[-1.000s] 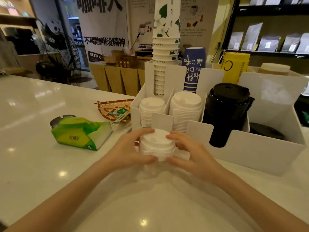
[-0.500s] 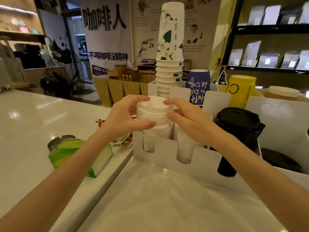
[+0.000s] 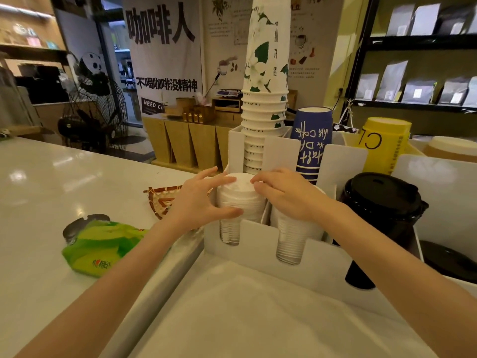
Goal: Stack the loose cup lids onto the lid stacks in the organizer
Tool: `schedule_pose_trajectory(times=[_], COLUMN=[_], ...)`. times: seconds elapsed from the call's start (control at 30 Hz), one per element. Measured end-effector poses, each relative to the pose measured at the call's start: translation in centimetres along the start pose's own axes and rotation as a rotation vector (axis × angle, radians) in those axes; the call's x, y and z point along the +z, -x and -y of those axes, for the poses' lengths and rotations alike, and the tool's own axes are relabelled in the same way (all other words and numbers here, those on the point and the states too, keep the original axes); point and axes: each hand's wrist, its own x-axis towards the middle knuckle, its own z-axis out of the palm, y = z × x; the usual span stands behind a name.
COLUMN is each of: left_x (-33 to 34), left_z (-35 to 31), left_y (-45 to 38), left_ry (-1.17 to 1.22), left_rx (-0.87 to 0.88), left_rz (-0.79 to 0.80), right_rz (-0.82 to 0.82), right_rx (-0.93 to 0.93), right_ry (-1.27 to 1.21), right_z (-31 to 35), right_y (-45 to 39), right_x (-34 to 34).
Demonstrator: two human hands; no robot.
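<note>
A bundle of white cup lids (image 3: 242,197) sits on top of the left lid stack (image 3: 229,232) in the white organizer (image 3: 260,236). My left hand (image 3: 196,200) wraps the bundle's left side, thumb under its front. My right hand (image 3: 284,195) rests on its top and right side, fingertips pressed on the top lid. The right white lid stack (image 3: 290,241) stands in the neighbouring slot, partly hidden by my right hand. A stack of black lids (image 3: 382,202) fills the slot further right.
Tall stacked paper cups (image 3: 267,73), a blue cup stack (image 3: 311,140) and a yellow cup stack (image 3: 384,143) rise behind the lids. A green tissue pack (image 3: 100,246) and a woven tray (image 3: 165,200) lie on the white counter (image 3: 51,192) at left.
Both hands lifted the bundle of white lids from the counter up over the organizer, then lowered it onto the left lid stack, where it now sits.
</note>
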Motion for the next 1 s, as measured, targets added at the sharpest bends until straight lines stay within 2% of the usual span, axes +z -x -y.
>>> schedule_pose_trajectory(times=[0.2, 0.37, 0.57, 0.67, 0.73, 0.83, 0.9, 1.0], left_x=[0.3, -0.2, -0.8, -1.5, -2.5, -4.0, -4.8, -5.9], left_z=[0.3, 0.2, -0.3, -0.3, -0.9, -2.2, -3.5, -6.6], left_y=[-0.1, -0.3, -0.8, -1.1, -1.6, -2.9, -3.8, -4.9], left_ry=[-0.033, -0.041, -0.085, -0.095, -0.153, -0.269, -0.343, -0.301], left_rx=[0.073, 0.064, 0.036, 0.017, 0.002, -0.029, -0.013, 0.060], left_rz=[0.041, 0.128, 0.272, 0.371, 0.468, 0.630, 0.686, 0.640], right_rz=[0.006, 0.018, -0.040, -0.033, 0.027, 0.069, -0.042, -0.389], right_rx=[0.011, 0.024, -0.068, -0.078, -0.050, -0.014, -0.037, -0.186], right_ry=[0.010, 0.070, 0.320, 0.370, 0.339, 0.066, -0.032, -0.295], right_z=[-0.2, -0.4, 0.1, 0.3, 0.3, 0.9, 1.7, 3.4], right_y=[-0.3, -0.2, -0.1, -0.1, -0.1, 1.0, 2.8, 7.8], right_x=[0.3, 0.7, 1.2, 1.2, 0.7, -0.9, -2.9, -7.0])
